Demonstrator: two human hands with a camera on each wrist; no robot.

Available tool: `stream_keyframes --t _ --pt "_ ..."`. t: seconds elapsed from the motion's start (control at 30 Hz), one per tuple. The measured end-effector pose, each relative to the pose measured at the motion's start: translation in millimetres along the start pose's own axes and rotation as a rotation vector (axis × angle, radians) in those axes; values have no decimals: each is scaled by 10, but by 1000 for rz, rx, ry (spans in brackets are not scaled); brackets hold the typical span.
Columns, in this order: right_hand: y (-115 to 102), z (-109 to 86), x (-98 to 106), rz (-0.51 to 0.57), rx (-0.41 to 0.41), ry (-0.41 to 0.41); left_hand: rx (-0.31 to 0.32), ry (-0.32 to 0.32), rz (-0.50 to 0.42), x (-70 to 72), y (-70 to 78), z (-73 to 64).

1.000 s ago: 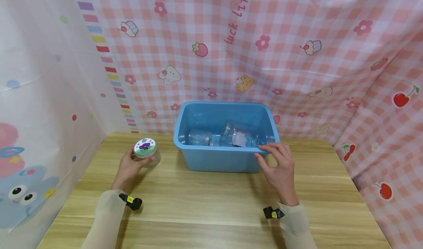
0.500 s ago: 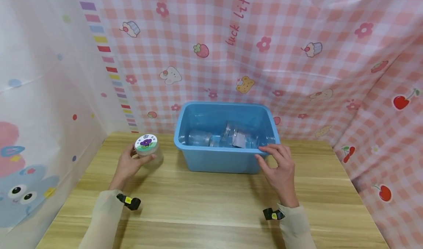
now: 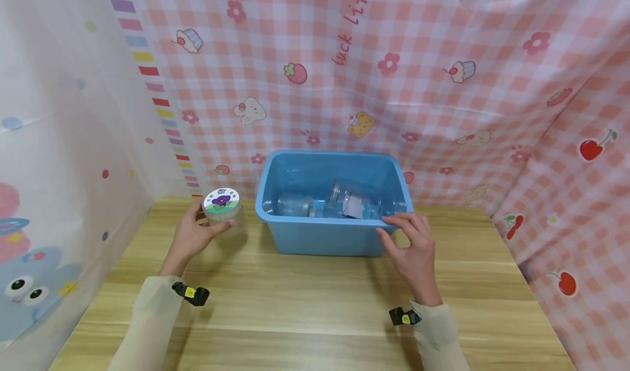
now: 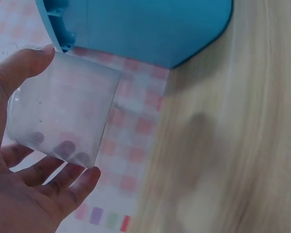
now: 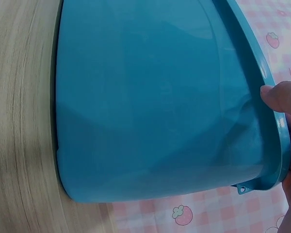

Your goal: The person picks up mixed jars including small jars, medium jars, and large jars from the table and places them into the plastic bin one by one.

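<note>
My left hand (image 3: 191, 237) grips a clear plastic jar (image 4: 68, 104), thumb on one side and fingers on the other. The jar's round lid (image 3: 221, 202) shows a purple flower over green. In the left wrist view the jar is off the tabletop, and its walls look frosted and see-through. A blue plastic bin (image 3: 325, 238) stands to the right of it. My right hand (image 3: 413, 253) pinches the bin's front rim near the right corner, thumb outside and fingers over the edge. In the right wrist view, the thumb (image 5: 281, 97) lies against the rim; the other fingers are partly hidden.
Inside the bin lie several clear jars (image 3: 294, 204) on their sides, one with a white label (image 3: 353, 207). The wooden table (image 3: 295, 311) meets a pink checked cloth (image 3: 315, 103) behind the bin. A white patterned cloth (image 3: 64, 157) hangs at the left.
My left hand has raised the jar from the tabletop, slightly up and to the right. My right hand keeps its hold on the bin's rim.
</note>
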State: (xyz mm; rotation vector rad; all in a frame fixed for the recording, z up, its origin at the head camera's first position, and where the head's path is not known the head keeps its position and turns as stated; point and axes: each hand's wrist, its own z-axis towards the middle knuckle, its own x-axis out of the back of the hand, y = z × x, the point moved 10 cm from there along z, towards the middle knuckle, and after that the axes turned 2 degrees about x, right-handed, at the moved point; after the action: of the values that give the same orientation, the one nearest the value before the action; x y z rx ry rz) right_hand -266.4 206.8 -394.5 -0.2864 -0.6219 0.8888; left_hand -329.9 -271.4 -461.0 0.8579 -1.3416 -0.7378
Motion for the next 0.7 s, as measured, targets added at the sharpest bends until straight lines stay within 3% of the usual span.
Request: stream_keyframes --t 0.2,0.5,0.7 --pt "37 10 2 -24 -39 -40 -37 22 14 2 203 -3" --pt "26 18 22 -11 -6 -16 -106 47 -4 63 555 -28" --pt "26 -2 6 -12 -10 -25 -153 74 35 128 773 -61"
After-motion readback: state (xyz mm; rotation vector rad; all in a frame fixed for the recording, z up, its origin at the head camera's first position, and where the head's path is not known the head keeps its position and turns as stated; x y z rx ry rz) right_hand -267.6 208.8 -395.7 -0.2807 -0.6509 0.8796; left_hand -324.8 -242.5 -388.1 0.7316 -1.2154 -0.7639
